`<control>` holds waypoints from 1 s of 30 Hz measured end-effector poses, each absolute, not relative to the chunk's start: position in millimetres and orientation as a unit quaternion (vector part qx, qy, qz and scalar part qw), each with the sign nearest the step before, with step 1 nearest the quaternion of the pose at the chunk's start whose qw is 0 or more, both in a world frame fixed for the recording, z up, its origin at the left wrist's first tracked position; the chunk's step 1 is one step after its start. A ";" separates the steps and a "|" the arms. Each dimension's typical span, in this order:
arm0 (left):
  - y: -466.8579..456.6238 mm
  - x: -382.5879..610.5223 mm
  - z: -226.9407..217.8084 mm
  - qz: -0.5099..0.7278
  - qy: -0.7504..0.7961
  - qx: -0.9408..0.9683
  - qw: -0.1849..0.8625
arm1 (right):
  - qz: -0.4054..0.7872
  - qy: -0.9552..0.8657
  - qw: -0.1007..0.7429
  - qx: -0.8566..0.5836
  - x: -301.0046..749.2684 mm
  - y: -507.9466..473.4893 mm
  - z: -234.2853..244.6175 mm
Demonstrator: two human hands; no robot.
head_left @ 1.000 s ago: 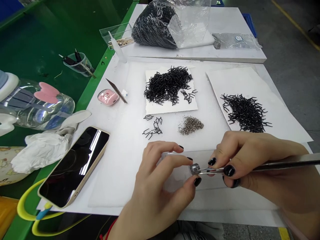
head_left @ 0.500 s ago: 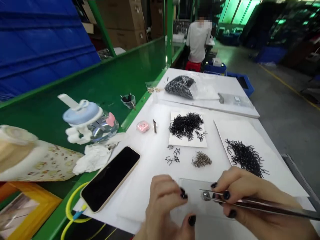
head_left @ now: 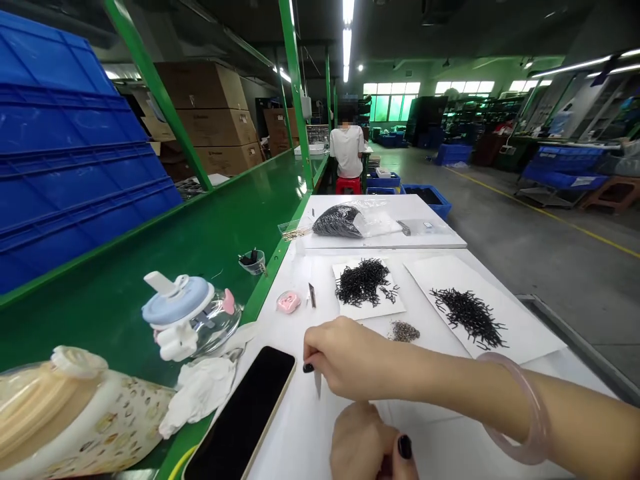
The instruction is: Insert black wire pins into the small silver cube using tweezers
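My right hand [head_left: 345, 357] reaches across from the right, fingers pinched, to a spot just right of the phone. A thin grey pointed piece of the tweezers [head_left: 318, 385] shows below its fingers; the rest is hidden by the hand. Nearer to me, below the right wrist, my left hand [head_left: 367, 440] is curled closed with the thumb bent in; whatever it may hold is hidden. The phone [head_left: 245, 417] lies dark-screened to the left. Beyond my right forearm is a small pile of tiny metallic bits [head_left: 404, 331].
Black bent pieces lie heaped on white sheets, in a middle pile [head_left: 364, 281] and a right pile [head_left: 467, 315]. A pink case [head_left: 289, 302] and a small blade [head_left: 313, 295] lie beyond the phone. Left stand a blue-lidded bottle [head_left: 183, 300] and crumpled tissue [head_left: 200, 390]. A person [head_left: 347, 150] sits ahead.
My right hand has swung left across my left hand, toward the phone, with the tweezers. My left hand has gone from spread fingers to curled. The view has tilted up.
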State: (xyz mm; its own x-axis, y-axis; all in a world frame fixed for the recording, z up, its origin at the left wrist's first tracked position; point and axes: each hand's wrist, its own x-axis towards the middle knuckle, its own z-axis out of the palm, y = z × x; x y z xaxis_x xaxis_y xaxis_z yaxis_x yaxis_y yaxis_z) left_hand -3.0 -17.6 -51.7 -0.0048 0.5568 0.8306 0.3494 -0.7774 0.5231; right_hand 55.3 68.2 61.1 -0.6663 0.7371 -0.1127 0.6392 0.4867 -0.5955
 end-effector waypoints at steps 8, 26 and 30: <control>-14.8 -1.4 -41.4 0.597 0.332 0.716 0.141 | 0.339 -0.881 -0.074 -0.322 65.5 113.4 75.2; 9.4 18.2 -10.7 0.372 0.454 0.772 0.244 | 0.245 -0.874 -0.001 -0.420 144.1 125.7 43.6; 14.6 13.8 -0.8 0.330 0.445 0.782 0.285 | 0.271 -0.852 0.104 -0.435 175.5 101.3 55.5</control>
State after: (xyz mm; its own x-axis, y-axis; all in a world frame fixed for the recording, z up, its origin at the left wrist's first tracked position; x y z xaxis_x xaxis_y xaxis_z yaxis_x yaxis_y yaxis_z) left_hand 13.8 14.6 -0.8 0.3868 0.8840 0.2624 0.5084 -0.4419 0.7391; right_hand 175.5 101.3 55.5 -0.6005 0.7975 -0.0588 0.6848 0.4749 -0.5526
